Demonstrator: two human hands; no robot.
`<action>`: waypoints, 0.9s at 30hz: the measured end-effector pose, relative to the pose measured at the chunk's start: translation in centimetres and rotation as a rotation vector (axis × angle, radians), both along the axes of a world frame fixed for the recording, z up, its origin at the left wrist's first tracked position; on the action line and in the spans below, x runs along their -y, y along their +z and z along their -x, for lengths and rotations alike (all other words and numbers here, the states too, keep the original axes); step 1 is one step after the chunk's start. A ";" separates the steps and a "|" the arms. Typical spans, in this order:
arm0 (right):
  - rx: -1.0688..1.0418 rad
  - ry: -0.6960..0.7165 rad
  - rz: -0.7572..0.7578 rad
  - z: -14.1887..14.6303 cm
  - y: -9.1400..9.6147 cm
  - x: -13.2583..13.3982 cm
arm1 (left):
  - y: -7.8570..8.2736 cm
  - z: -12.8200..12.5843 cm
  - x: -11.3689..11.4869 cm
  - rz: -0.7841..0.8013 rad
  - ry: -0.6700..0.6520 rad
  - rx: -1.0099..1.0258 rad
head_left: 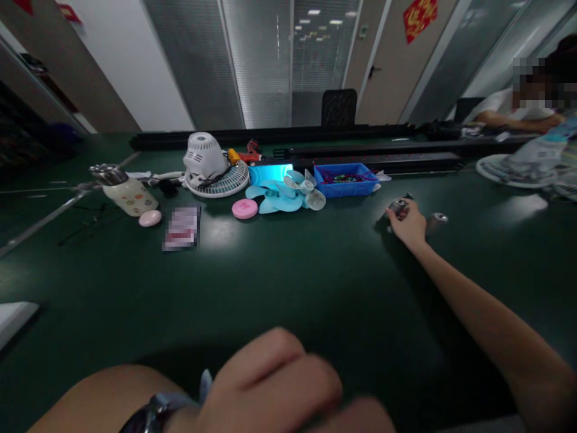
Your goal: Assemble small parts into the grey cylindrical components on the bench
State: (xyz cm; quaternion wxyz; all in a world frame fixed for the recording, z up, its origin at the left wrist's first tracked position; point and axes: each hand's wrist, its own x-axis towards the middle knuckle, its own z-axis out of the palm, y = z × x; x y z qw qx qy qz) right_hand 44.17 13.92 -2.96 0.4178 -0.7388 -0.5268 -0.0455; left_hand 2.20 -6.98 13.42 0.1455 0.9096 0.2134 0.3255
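Note:
Out at the right of the green table, my right hand has its thumb and fingers closed around a small metal cylinder that looks like a little motor. A second, similar cylinder stands just right of that hand, partly blurred. My left hand is close to the camera at the bottom edge, with a watch on its wrist. Its fingers are curled and slightly smeared. The fingertips are hidden, so anything they hold cannot be made out.
Light-blue fan blades, a blue tray of wires, a lit screen, a white fan part and a pink disc line the back. A bottle lies left. A person sits far right behind more fan parts.

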 end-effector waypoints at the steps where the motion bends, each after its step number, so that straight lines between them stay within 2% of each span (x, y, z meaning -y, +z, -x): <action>1: -0.014 0.007 -0.021 0.7 0.3 0.3 | 0.2 -0.2 -0.5 -0.013 0.043 -0.007; 3: -0.047 0.085 -0.062 3.4 1.1 1.5 | -1.5 -0.3 -2.0 -0.026 0.197 0.049; 4: -0.069 0.168 -0.069 5.2 1.5 2.4 | -3.0 -0.2 -3.0 0.004 0.272 0.058; 6: -0.119 0.423 -0.033 9.8 2.2 4.7 | -6.3 0.3 -5.3 0.102 0.381 0.070; 8: -0.144 0.763 0.099 14.7 2.7 7.2 | -8.8 0.8 -7.6 0.174 0.428 0.128; 11: -0.170 1.046 0.184 20.6 2.9 9.6 | -10.5 0.9 -9.3 0.231 0.390 0.184; 13: -0.187 1.109 0.213 22.8 2.7 10.4 | -10.7 0.6 -9.4 0.248 0.340 0.194; 15: -0.188 1.118 0.223 23.7 2.4 10.8 | -10.7 0.3 -9.2 0.255 0.320 0.195; 21: -0.141 1.101 0.193 23.7 1.6 11.0 | -10.5 0.4 -9.7 0.314 0.436 0.174; 27: -0.123 1.092 0.179 23.8 1.6 10.9 | -11.2 0.8 -10.7 0.314 0.458 0.183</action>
